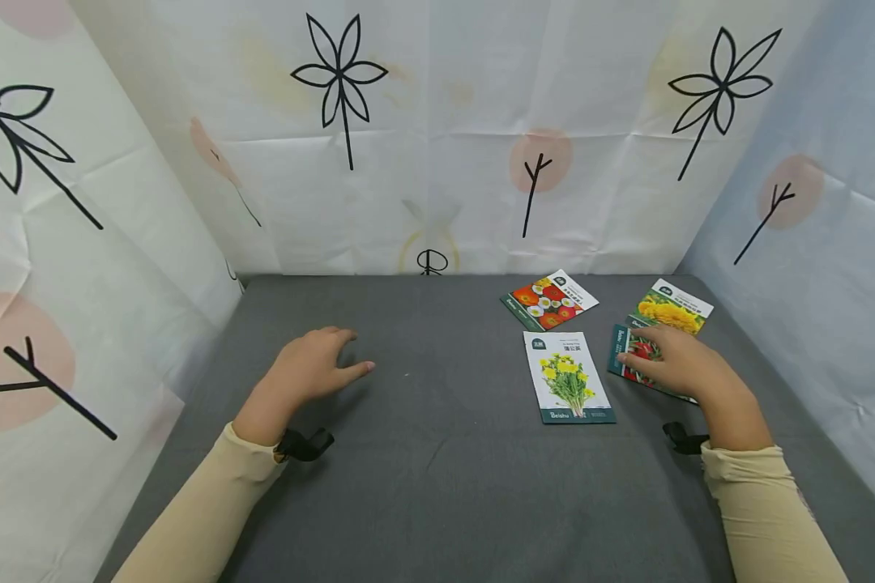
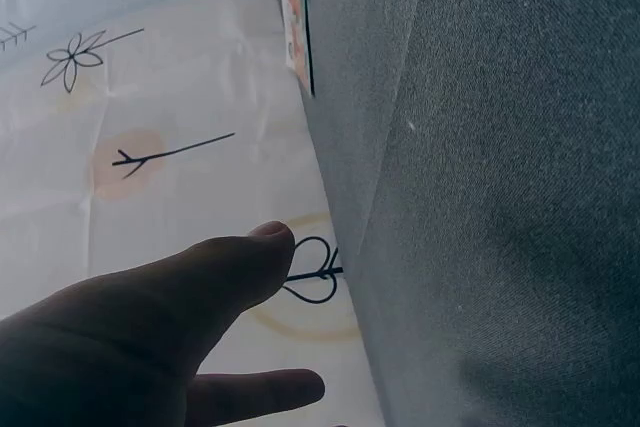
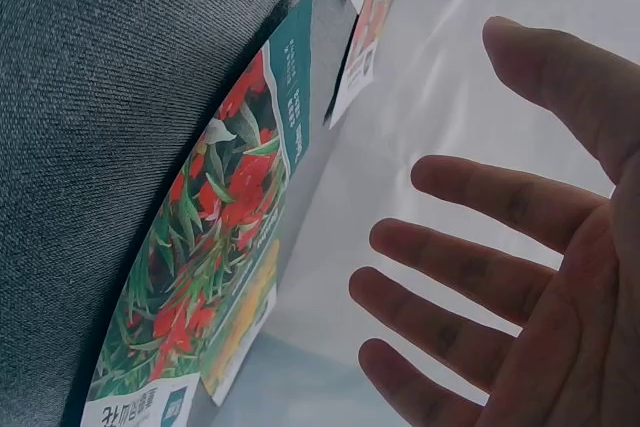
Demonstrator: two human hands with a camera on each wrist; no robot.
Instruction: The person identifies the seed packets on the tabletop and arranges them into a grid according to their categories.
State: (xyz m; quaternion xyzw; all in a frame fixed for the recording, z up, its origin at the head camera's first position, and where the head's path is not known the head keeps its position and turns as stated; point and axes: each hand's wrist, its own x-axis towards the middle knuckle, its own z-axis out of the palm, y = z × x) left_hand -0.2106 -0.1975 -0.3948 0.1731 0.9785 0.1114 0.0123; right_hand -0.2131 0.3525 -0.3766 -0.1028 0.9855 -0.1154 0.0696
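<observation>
My right hand (image 1: 689,368) is over a seed packet with red flowers (image 3: 215,217) and a green band, its fingers spread and nothing held. In the right wrist view a gap shows between the fingers (image 3: 465,267) and that packet. Partly beneath the red-flower packet lies one with yellow blooms (image 1: 671,309). To the left of them is a white packet with a bunch of yellow flowers (image 1: 569,376). Behind it sits a packet of red, orange and white flowers (image 1: 547,301). My left hand (image 1: 309,368) hovers at the left of the table, thumb apart from the fingers, holding nothing.
A dark grey cloth covers the table (image 1: 437,486). Pale fabric walls (image 1: 437,186) printed with plants and flowers enclose it at the back and both sides. A black strap (image 1: 305,445) circles the left wrist, and another black piece (image 1: 684,439) sits at the right wrist.
</observation>
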